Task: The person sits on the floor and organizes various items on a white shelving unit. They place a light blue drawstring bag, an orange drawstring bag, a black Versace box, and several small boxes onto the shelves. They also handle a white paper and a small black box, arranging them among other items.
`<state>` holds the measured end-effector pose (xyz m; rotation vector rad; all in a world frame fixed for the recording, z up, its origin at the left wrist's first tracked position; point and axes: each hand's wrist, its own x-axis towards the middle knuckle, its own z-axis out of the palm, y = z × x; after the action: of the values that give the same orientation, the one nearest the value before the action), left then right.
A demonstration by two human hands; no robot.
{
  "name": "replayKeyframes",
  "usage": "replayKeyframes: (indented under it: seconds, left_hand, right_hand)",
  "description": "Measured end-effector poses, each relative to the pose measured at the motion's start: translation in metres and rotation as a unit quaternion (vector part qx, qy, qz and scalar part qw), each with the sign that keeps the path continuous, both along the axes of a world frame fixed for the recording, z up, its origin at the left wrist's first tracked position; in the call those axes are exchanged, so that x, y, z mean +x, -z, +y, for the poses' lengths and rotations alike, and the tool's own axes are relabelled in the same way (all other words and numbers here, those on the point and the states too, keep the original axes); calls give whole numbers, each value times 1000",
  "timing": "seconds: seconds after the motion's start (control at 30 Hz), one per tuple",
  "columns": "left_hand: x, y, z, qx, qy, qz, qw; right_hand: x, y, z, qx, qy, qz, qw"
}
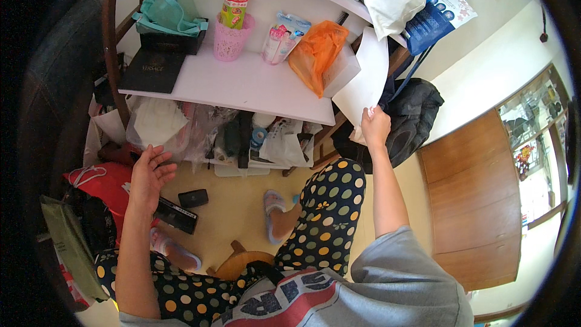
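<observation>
My right hand (376, 128) is closed on the lower end of a large white sheet (367, 77), which hangs beside the shelf's right end. My left hand (152, 175) is empty with fingers apart, just below a clear plastic container (131, 134) on the lower shelf. A white folded item (159, 120) lies on that container. On the white shelf board (245, 84) stand a pink perforated cup (230, 43) holding a small box (234, 9), a pink and blue pouch (283, 38), an orange plastic bag (317, 52) and a white box (342, 70).
A black box (152, 69) and teal fabric item (170, 9) occupy the shelf's left. A black bag (415, 116) sits right of the shelf. Low down are a red drawstring bag (106, 186), a black case (193, 198), a black box (176, 216) and a wooden stool (243, 261).
</observation>
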<state>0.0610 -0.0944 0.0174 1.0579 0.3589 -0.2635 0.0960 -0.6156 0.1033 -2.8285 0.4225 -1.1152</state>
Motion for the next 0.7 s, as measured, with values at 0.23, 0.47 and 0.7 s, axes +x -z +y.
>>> replayKeyframes:
  seconds: [0.23,0.47,0.7]
  left_hand:
    - [3,1,-2,-5,-1,2,1000]
    - [4,-1,-1,3,4,-10,1000]
    - [4,0,-3,-2,20,0,1000]
  right_hand:
    - [29,38,8,93,15,-46,995]
    - [32,59,-16,183,-11,-28,983]
    - [36,69,-15,206,-5,79,975]
